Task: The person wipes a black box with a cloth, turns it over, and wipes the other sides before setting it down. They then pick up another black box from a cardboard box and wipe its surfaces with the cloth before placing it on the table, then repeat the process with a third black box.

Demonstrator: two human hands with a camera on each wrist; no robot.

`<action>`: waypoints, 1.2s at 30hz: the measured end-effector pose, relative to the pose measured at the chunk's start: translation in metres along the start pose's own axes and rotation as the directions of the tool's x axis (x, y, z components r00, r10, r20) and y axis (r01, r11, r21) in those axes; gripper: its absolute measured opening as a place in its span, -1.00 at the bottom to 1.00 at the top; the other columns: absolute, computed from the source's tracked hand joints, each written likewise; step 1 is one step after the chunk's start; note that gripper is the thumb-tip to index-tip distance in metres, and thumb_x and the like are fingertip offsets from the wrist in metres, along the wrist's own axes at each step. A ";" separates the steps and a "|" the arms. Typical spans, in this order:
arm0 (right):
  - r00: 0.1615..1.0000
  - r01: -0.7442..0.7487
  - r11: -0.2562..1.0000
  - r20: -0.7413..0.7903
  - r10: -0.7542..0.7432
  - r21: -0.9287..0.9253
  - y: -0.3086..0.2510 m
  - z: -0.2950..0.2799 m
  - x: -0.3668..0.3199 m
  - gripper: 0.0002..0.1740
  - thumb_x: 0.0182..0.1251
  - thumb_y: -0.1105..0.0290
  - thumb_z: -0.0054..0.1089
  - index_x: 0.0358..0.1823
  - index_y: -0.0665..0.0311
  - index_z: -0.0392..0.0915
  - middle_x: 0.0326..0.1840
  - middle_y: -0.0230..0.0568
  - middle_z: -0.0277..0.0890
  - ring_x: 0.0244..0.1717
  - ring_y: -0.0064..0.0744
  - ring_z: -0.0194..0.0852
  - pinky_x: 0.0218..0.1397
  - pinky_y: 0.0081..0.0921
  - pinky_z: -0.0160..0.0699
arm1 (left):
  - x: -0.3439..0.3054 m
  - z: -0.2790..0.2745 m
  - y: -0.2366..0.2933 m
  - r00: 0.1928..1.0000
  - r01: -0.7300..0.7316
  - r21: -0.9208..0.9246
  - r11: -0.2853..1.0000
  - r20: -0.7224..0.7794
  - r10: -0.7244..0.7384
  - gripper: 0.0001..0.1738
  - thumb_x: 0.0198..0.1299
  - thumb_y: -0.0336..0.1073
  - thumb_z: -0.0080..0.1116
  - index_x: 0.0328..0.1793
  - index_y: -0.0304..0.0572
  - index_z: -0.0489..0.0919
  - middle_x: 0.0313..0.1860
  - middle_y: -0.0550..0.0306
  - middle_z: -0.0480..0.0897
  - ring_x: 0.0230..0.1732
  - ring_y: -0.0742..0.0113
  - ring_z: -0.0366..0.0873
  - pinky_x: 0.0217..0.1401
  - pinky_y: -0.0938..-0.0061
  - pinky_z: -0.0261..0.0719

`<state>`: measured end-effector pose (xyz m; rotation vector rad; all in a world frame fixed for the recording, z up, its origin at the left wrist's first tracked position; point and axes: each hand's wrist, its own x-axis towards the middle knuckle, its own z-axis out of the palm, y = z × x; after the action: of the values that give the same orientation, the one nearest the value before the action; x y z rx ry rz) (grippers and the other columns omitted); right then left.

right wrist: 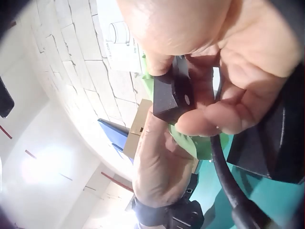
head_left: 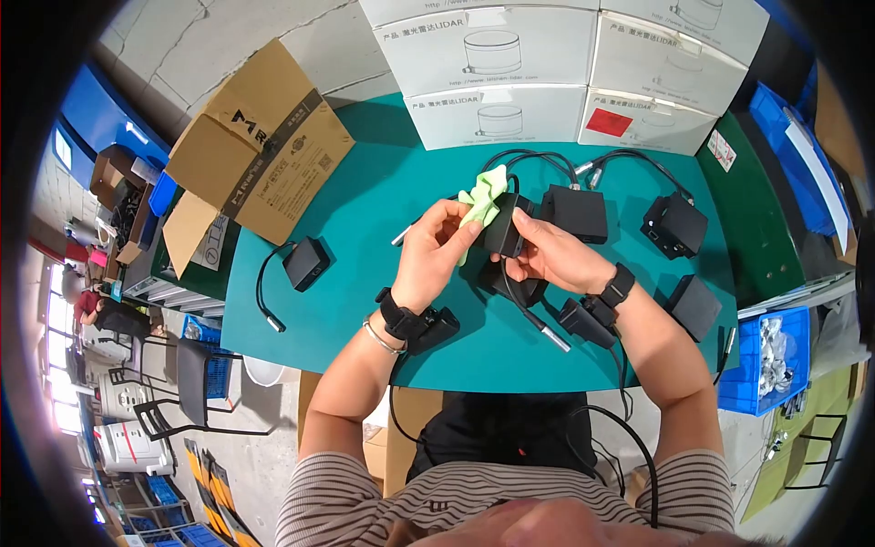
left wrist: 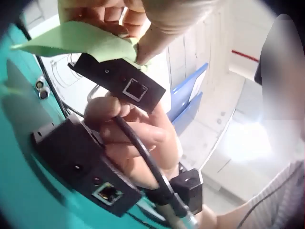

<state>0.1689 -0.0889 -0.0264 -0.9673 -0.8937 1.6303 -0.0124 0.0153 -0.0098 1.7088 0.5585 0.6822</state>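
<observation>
Over the green table point(head_left: 365, 164), my right hand point(head_left: 567, 263) grips a small black box point(head_left: 504, 232), its thumb on one face and fingers curled beneath. A light-green cloth point(head_left: 485, 196) is pinched in my left hand point(head_left: 428, 253) and lies against the box's far side. In the left wrist view, the held box point(left wrist: 107, 78) shows a square network port on its end, with the cloth point(left wrist: 81, 43) draped along its upper edge. A black cable point(left wrist: 143, 152) with a metal plug runs down past the right fingers. Another black box point(left wrist: 76, 157) sits just below the hands.
More black boxes stand to the right, including one with a cable point(head_left: 674, 225) and a plain one point(head_left: 695, 305). A cabled box point(head_left: 305, 263) lies left, near an open cardboard carton point(head_left: 273, 155). White LIDAR cartons point(head_left: 497, 68) are stacked behind. A blue bin point(head_left: 775, 365) is right.
</observation>
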 end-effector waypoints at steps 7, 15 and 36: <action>0.999 -0.010 0.996 -0.032 0.013 0.085 -0.004 0.001 -0.002 -0.41 0.52 -0.19 -0.37 0.03 0.14 0.43 -0.19 -0.33 0.46 -0.37 -0.61 0.33 -0.23 -0.63 0.41 | 0.006 -0.002 -0.008 0.999 0.037 -0.132 0.990 -0.030 -0.042 -0.81 0.34 -0.30 0.14 -0.05 -0.26 0.51 -0.27 0.36 0.55 -0.26 0.66 0.40 -0.22 0.68 0.37; 0.999 -0.031 0.997 -0.018 0.032 0.074 -0.006 0.002 -0.002 -0.40 0.54 -0.18 -0.46 0.14 0.12 0.39 -0.16 -0.28 0.45 -0.37 -0.58 0.29 -0.21 -0.61 0.35 | -0.003 -0.004 0.007 1.000 0.010 -0.003 1.000 0.028 -0.010 -0.81 0.31 -0.29 0.18 -0.12 -0.30 0.59 -0.39 0.38 0.56 -0.39 0.71 0.39 -0.37 0.72 0.33; 1.000 -0.007 0.999 0.022 0.006 0.037 -0.005 0.002 -0.003 -0.39 0.53 -0.18 -0.41 0.05 0.18 0.43 -0.15 -0.33 0.45 -0.37 -0.62 0.31 -0.21 -0.64 0.40 | 0.005 0.000 -0.010 0.990 -0.093 0.071 0.993 -0.095 0.100 -0.68 0.40 -0.35 0.02 0.20 -0.32 0.42 0.03 0.13 0.51 0.02 0.51 0.44 0.06 0.58 0.44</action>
<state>0.1690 -0.0905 -0.0209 -0.9297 -0.8728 1.6598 -0.0087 0.0212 -0.0186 1.7803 0.5751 0.8288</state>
